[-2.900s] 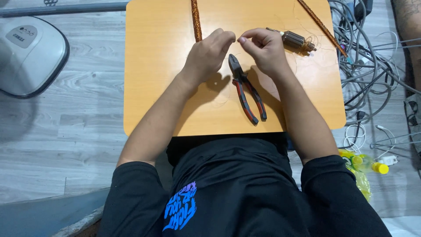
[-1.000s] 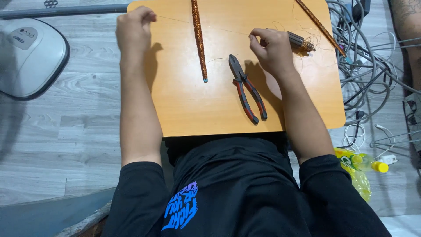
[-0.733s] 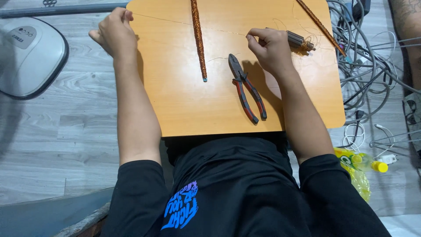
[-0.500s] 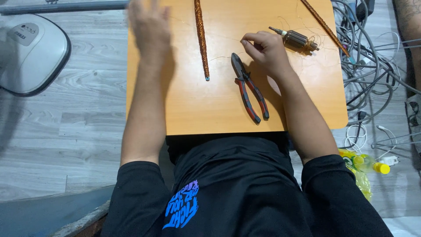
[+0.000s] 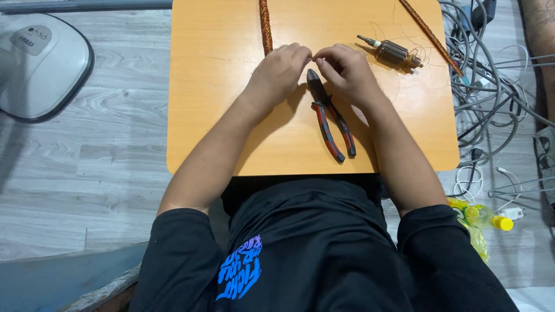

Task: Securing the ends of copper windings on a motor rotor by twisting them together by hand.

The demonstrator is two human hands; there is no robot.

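The left hand [image 5: 276, 72] and right hand [image 5: 346, 72] meet fingertip to fingertip over the surface [image 5: 208, 115], both pinched narrow on a thin wire too fine to see clearly. The pliers [image 5: 330, 124] lie just below the right hand, and the motor core [image 5: 392, 53] sits near it, up to its right.

Showing bright, even, soft light from overhead, warming the orange tabletop [image 5: 219, 104] and leaving a faint pale sheen across its upper middle, without harsh glare. Casting only short, soft-edged shadows: a dim one under the left hand [image 5: 277, 75] and forearm stretching toward the near edge, a darker patch beneath the right hand [image 5: 347, 72] beside the pliers [image 5: 332, 124], and deep shade under the tabletop's front edge. Staying sharp across the centre with no motion blur, bending slightly at the edges, losing fine detail in the thin wire and the cable tangle [image 5: 491, 86] at right.
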